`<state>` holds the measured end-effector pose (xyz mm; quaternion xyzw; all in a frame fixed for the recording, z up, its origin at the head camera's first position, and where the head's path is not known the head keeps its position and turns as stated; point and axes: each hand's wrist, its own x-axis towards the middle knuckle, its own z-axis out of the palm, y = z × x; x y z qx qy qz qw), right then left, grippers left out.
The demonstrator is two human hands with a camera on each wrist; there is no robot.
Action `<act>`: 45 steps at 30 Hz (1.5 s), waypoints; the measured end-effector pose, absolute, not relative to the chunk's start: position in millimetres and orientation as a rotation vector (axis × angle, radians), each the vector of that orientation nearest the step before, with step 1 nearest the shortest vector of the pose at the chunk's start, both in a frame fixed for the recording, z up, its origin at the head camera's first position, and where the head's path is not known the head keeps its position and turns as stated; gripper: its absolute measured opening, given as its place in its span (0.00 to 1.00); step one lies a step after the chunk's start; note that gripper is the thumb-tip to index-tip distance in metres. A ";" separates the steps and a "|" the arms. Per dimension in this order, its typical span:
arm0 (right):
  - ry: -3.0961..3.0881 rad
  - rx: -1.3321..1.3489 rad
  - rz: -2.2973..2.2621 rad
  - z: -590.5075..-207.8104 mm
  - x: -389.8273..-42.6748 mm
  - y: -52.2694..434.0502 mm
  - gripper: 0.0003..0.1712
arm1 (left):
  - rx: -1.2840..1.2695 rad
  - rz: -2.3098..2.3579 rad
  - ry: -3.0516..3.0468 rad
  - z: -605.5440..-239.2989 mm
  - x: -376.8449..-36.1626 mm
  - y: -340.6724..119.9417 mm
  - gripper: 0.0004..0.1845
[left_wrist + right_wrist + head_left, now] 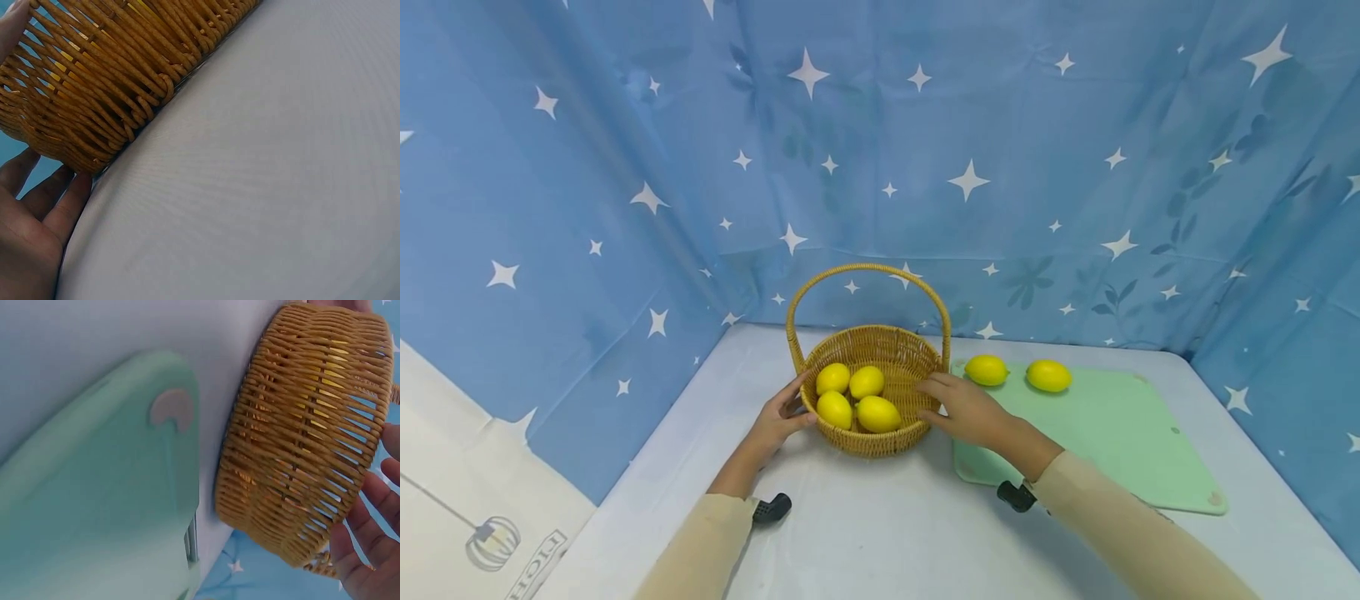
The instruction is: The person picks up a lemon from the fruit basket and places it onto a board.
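Observation:
A round woven wicker basket [868,446] with a tall arched handle [868,267] stands on the white table. Several yellow lemons [878,414] lie inside it, mostly towards its left and front. My left hand [777,422] rests against the basket's left side, thumb and fingers spread apart; in the left wrist view its straight fingers [69,206] touch the lower weave. On the other side my right hand [973,408] reaches over the right rim, fingertips above the interior. The right wrist view shows its slightly bent fingers [369,512] at the rim, with no lemon visible among them.
A pale green cutting board [1105,433] lies to the right of the basket. Along its back edge are two more lemons, one on the left [987,370] and one on the right [1048,376]. A blue star-patterned curtain [880,167] hangs behind the table.

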<state>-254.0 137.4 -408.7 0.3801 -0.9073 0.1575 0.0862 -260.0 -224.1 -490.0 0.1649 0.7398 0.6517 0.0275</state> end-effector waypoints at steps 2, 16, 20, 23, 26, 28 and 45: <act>-2.729 1.119 0.442 -408.6 -257.0 132.4 0.24 | 0.506 2.016 2.290 -494.2 -262.1 -225.1 0.42; -2.798 1.168 0.426 -399.2 -269.7 101.5 0.27 | 0.508 2.005 2.281 -495.4 -264.3 -226.0 0.42; -2.803 1.176 0.401 -401.5 -272.1 94.8 0.28 | 0.506 1.999 2.305 -494.2 -262.6 -224.8 0.42; -2.807 1.178 0.398 -402.7 -273.4 91.0 0.28 | 0.515 2.009 2.300 -494.3 -262.1 -224.5 0.42; -2.822 1.167 0.380 -404.2 -275.4 87.6 0.28 | 0.538 2.021 2.283 -494.7 -262.7 -224.5 0.43; -2.838 1.158 0.367 -405.4 -277.0 85.5 0.28 | 0.553 2.022 2.277 -494.4 -262.8 -224.4 0.43; -3.056 1.089 0.349 -407.4 -291.1 72.1 0.35 | 0.528 1.992 2.266 -481.7 -255.9 -221.1 0.42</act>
